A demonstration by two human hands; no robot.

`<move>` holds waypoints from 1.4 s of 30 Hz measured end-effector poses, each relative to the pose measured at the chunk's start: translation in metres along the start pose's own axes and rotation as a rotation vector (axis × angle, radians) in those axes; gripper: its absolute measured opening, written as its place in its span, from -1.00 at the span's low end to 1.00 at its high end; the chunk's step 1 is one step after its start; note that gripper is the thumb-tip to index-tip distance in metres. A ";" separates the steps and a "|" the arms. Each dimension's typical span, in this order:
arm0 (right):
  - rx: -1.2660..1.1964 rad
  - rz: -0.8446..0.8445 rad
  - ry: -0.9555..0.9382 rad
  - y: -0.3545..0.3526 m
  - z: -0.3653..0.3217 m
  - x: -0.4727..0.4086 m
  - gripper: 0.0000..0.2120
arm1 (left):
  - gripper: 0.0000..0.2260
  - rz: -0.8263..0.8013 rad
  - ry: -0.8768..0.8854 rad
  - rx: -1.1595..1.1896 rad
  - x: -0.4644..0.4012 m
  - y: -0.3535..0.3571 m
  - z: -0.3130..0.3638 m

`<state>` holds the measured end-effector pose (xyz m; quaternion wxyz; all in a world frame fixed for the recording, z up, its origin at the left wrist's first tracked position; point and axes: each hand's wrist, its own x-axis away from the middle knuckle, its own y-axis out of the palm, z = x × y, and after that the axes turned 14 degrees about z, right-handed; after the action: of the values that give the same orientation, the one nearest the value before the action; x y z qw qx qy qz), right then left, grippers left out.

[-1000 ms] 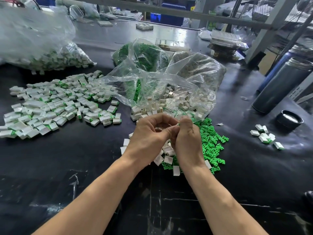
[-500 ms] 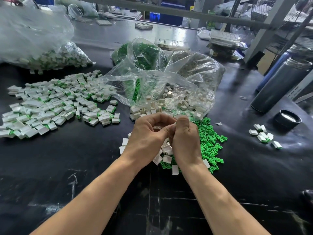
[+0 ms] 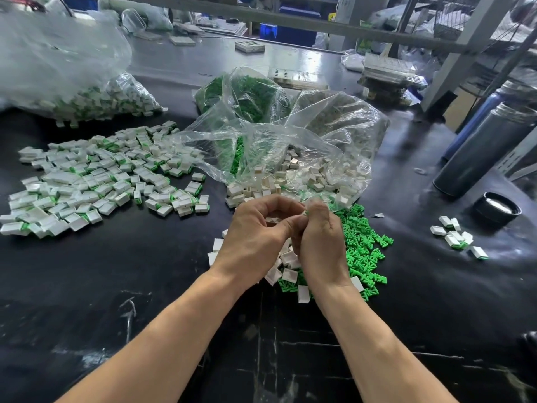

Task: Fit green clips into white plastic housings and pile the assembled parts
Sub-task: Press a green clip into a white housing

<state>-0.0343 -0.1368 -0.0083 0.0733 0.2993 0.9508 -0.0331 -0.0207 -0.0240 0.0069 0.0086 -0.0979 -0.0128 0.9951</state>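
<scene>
My left hand [image 3: 255, 237] and my right hand [image 3: 319, 242] meet fingertip to fingertip above the table's middle, curled round a small part that the fingers mostly hide. A sliver of white housing shows inside my left hand. Under and right of the hands lies a heap of loose green clips [image 3: 363, 245] mixed with loose white housings [image 3: 287, 271]. A wide pile of assembled white-and-green parts [image 3: 96, 181] spreads on the left. An open clear bag [image 3: 305, 158] behind the hands spills white housings [image 3: 290, 181].
A bag of green clips [image 3: 250, 94] lies behind the open bag; a large bag of assembled parts [image 3: 87, 100] sits far left. A few assembled parts [image 3: 456, 237], a black lid [image 3: 498, 209] and grey cylinders [image 3: 488, 149] stand right.
Both hands stay together at the same spot, fingers working the small part; only a slight shift of the view.
</scene>
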 end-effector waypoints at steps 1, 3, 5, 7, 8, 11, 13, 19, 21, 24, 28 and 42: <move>-0.007 -0.011 0.018 -0.001 0.000 0.000 -0.35 | -0.97 0.010 -0.009 0.002 -0.001 -0.001 0.001; 0.020 -0.008 0.014 -0.006 0.000 -0.002 -0.36 | -0.96 0.057 -0.021 0.001 -0.004 -0.004 0.001; 0.048 0.018 -0.049 -0.014 -0.001 -0.006 -0.44 | -0.96 0.091 -0.027 0.014 -0.007 -0.008 0.000; 0.025 0.003 -0.118 -0.020 -0.003 -0.009 -0.61 | -0.96 0.100 -0.026 0.030 -0.009 -0.012 0.001; 0.014 -0.023 -0.146 -0.022 -0.004 -0.010 -0.71 | -0.95 0.103 -0.023 0.026 -0.009 -0.013 0.001; 0.031 -0.089 -0.196 -0.023 -0.006 -0.009 -0.88 | -0.94 0.102 -0.013 0.013 -0.009 -0.013 0.001; 0.061 -0.086 -0.196 -0.023 -0.005 -0.009 -0.91 | -0.93 0.101 -0.007 0.000 -0.009 -0.012 0.001; 0.143 -0.052 -0.199 -0.023 -0.005 -0.009 -0.92 | -0.90 0.077 -0.001 -0.021 -0.009 -0.012 0.001; 0.149 -0.036 -0.190 -0.023 -0.006 -0.009 -0.91 | -0.87 0.072 0.019 -0.043 -0.009 -0.013 0.001; 0.159 -0.037 -0.166 -0.023 -0.005 -0.010 -0.90 | -0.82 0.063 0.099 -0.141 -0.008 -0.014 -0.002; 0.178 -0.016 -0.146 -0.022 -0.002 -0.010 -0.88 | -0.84 0.059 0.172 -0.290 -0.009 -0.018 -0.006; 0.184 0.096 -0.051 -0.035 0.000 -0.018 -0.40 | -0.95 0.474 0.100 -1.028 -0.048 -0.077 -0.022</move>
<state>-0.0399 -0.1760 -0.0049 0.0712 0.3489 0.9261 -0.1245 0.0320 0.0523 -0.0030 -0.2631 -0.1367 -0.4726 0.8299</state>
